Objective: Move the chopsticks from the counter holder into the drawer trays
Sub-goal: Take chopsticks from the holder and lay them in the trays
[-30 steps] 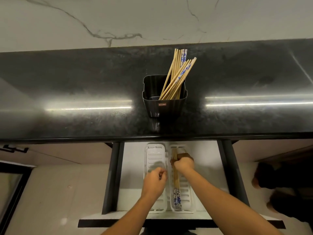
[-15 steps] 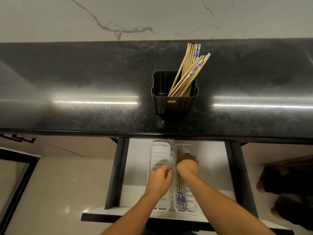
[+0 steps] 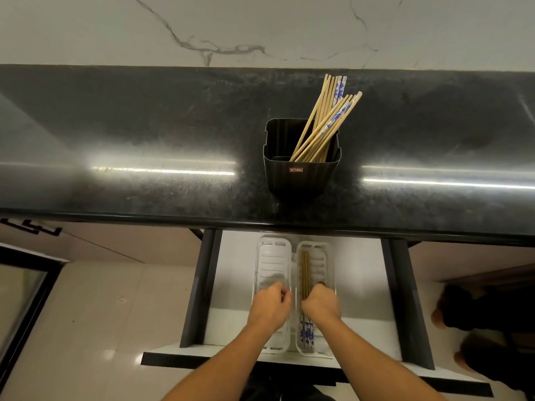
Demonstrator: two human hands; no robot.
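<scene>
Several chopsticks (image 3: 304,270) lying lengthwise in right tray (image 3: 326,257) of drawer (image 3: 359,270); most stand in holder (image 3: 301,180) on desk (image 3: 144,125). Right hand (image 3: 321,305) curled over them, grip hidden; left hand (image 3: 269,306) curled above left tray (image 3: 272,256), contents unclear. Advised: square the ends, lay flat, then let go

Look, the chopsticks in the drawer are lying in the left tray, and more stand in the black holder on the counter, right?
Not quite. The head view shows the chopsticks in the drawer lying in the right tray, not the left tray; other chopsticks do stand in the black holder on the counter.
</scene>
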